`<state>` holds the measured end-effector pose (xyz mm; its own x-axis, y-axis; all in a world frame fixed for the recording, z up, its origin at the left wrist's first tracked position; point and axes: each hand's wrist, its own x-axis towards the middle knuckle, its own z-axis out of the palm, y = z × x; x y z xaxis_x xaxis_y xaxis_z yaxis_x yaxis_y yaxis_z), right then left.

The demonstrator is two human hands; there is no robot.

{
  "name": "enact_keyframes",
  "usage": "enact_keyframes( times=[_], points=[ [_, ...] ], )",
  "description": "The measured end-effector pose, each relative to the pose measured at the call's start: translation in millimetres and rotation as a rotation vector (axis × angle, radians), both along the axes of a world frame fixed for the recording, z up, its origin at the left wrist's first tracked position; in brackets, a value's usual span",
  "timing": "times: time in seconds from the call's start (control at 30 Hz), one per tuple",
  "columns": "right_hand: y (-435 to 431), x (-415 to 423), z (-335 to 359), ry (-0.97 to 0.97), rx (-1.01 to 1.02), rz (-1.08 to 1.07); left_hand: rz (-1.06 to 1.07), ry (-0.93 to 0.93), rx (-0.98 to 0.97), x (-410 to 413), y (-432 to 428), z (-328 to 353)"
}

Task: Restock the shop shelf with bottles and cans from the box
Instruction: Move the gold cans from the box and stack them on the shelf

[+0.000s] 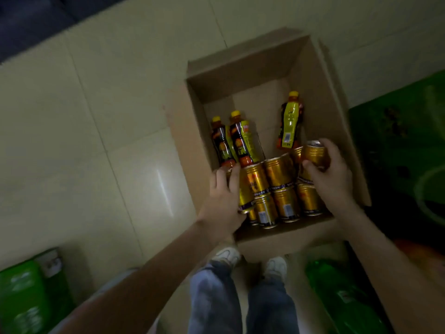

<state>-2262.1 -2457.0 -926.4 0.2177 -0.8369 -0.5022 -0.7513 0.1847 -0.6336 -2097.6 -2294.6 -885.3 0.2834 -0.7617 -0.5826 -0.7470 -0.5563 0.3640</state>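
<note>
An open cardboard box (320, 97) stands on the tiled floor in front of me. Inside, several gold cans (280, 173) are packed along the near side. Behind them stand three bottles with yellow caps: two at the left (240, 141) and one at the right (290, 121). My left hand (222, 196) is wrapped around a gold can (245, 191) at the left end of the row. A gold can (314, 154) at the right end, lifted slightly above the others, is gripped by my right hand (333, 174).
Green packs sit at the lower left (26, 292) and a green bottle pack at the lower right (342, 295). A green crate or carton (409, 145) stands right of the box. My feet (250, 261) are just before the box. Pale floor tiles spread left.
</note>
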Motion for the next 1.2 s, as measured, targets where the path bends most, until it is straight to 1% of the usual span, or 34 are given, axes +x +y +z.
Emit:
enact_keyframes(
  times=[0.07,0.13,0.2,0.3,0.37,0.43,0.53,0.63,0.73,0.77,0.87,0.97,1.13,1.2],
  points=[
    [11.6,-8.2,65.3,-0.147,0.107,-0.153,0.039,0.060,-0.097,0.7,-2.4,59.0],
    [25.7,-18.5,137.3,-0.314,0.184,-0.258,0.050,0.103,-0.218,-2.2,-5.6,118.2],
    [42.4,-30.2,211.4,-0.396,0.217,-0.332,0.033,0.172,-0.281,-8.9,-9.7,182.3],
    [67.3,-52.7,314.5,-0.527,0.286,-0.491,-0.035,0.285,-0.384,-23.7,-16.6,274.6],
    [85.7,-69.6,376.8,-0.645,0.318,-0.644,-0.078,0.366,-0.419,-37.1,-18.3,329.2],
    [106.0,-91.6,429.3,-0.769,0.332,-0.775,-0.127,0.445,-0.476,-54.9,-16.9,375.4],
    [144.5,-131.3,496.7,-0.939,0.420,-0.866,-0.220,0.532,-0.521,-90.2,-1.6,433.4],
    [192.9,-177.1,548.9,-1.055,0.447,-0.983,-0.376,0.652,-0.605,-137.0,25.9,481.0],
    [253.4,-229.6,587.6,-1.185,0.415,-0.962,-0.503,0.726,-0.672,-193.9,64.3,511.2],
    [274.8,-248.7,598.7,-1.198,0.397,-0.978,-0.544,0.754,-0.669,-213.4,78.2,520.0],
    [348.5,-308.6,627.1,-1.243,0.333,-1.048,-0.687,0.829,-0.604,-279.4,125.4,546.4],
    [424.7,-376.3,649.6,-1.303,0.211,-1.151,-0.814,0.896,-0.514,-356.8,177.1,575.1],
    [535.5,-474.6,689.8,-1.374,-0.014,-1.156,-0.949,1.044,-0.353,-477.1,252.3,613.3],
    [566.4,-504.7,705.0,-1.396,-0.098,-1.187,-1.046,1.050,-0.315,-513.8,272.0,637.0]
  ],
)
